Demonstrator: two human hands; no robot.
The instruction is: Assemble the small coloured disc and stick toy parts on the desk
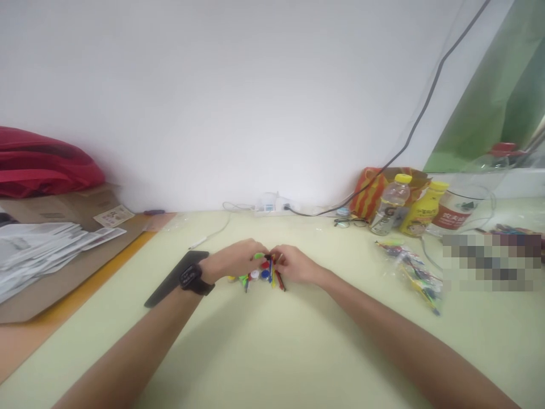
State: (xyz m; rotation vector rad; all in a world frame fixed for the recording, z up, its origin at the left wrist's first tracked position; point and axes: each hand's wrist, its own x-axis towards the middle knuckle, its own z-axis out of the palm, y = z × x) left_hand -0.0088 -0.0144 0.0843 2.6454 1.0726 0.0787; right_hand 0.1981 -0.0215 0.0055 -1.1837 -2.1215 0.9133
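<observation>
My left hand (pixel 236 259), with a black watch on the wrist, and my right hand (pixel 296 264) meet over a small heap of coloured plastic pieces (pixel 260 275) on the pale yellow table (pixel 272 346). Both hands have their fingers curled and pinched together around some of these pieces: a green bit shows at the left fingertips, and red, blue and yellow sticks poke out under the right fingers. The pieces are too small to name more closely.
A dark phone (pixel 176 278) lies left of my left wrist. A clear bag of coloured parts (pixel 415 274) sits to the right. Bottles (pixel 389 212), glasses (pixel 349 222), a power strip (pixel 272 209) line the wall. Papers and a cardboard box (pixel 55 238) stand left.
</observation>
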